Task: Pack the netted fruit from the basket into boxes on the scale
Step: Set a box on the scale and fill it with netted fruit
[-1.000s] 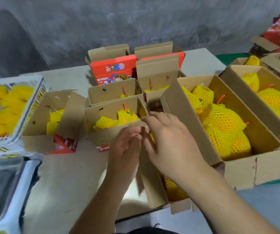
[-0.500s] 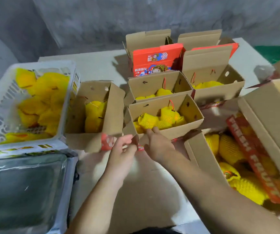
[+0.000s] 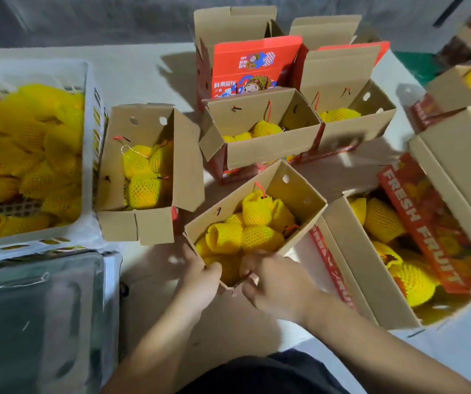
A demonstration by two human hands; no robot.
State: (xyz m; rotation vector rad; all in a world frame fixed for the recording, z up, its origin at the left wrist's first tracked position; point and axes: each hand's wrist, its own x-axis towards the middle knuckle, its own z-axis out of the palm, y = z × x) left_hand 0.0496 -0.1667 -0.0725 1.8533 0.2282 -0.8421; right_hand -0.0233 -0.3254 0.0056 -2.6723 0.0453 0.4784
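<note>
- Two hands grip the near corner of a tilted cardboard box (image 3: 294, 191): the left hand (image 3: 200, 282) curls round its left edge, and the right hand (image 3: 274, 282) has its fingers curled at the near rim.
- That box holds netted fruit (image 3: 245, 231) in yellow foam sleeves.
- A white basket (image 3: 86, 137) of more fruit stands far left.
- The scale (image 3: 35, 317) lies near left, just beside the basket.
- A long "FRESH FRUIT" carton (image 3: 371, 280) lies right.
</note>
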